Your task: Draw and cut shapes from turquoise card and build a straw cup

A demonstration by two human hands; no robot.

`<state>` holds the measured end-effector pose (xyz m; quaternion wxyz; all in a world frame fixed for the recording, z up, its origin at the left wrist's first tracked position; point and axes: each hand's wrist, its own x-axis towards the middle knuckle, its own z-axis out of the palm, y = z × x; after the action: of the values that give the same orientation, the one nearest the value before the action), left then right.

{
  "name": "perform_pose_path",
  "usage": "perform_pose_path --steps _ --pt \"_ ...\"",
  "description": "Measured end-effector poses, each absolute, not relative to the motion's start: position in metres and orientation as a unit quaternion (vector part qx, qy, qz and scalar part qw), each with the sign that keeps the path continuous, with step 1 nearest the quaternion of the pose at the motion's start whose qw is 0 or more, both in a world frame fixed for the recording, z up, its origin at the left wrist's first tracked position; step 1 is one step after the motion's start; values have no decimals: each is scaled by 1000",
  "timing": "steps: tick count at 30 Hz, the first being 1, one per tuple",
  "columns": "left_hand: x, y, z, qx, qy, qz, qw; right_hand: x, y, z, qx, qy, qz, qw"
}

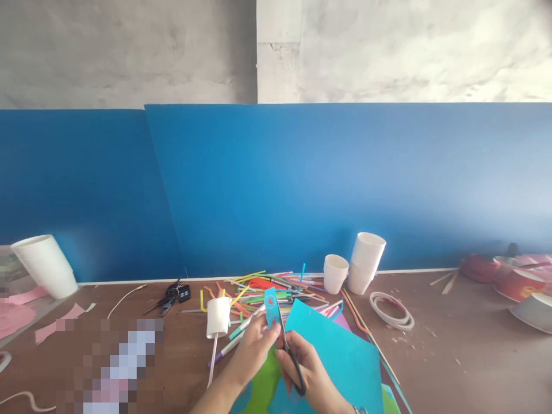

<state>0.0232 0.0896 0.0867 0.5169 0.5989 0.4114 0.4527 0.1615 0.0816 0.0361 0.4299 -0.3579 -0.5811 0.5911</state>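
Note:
Between the fingers of my left hand (251, 352) is a small strip of blue paper (271, 302) with reddish marks drawn on it, held upright. My right hand (309, 371) grips a pair of scissors (295, 368) by the black handles. The blades point up and lie along the strip's right edge; whether they are cutting into it I cannot tell. Below and right of my hands lies a large blue paper sheet (340, 351), with green paper (264, 379) under my wrists. Left of my left hand, a white paper cup (218, 317) has bent straws attached to it.
Behind my hands spreads a pile of coloured straws and pens (276, 283). White paper cups (366, 261) stand stacked near the blue partition (323, 184). A tape roll (391, 310) lies at right, keys (172, 294) at left, and bowls (532, 310) at far right.

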Motion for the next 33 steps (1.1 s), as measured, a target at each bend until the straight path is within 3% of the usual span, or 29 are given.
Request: perform_pose_path --steps 33 --pt "22 90 82 577 434 448 526 162 81 39 -360 -584 592 424"
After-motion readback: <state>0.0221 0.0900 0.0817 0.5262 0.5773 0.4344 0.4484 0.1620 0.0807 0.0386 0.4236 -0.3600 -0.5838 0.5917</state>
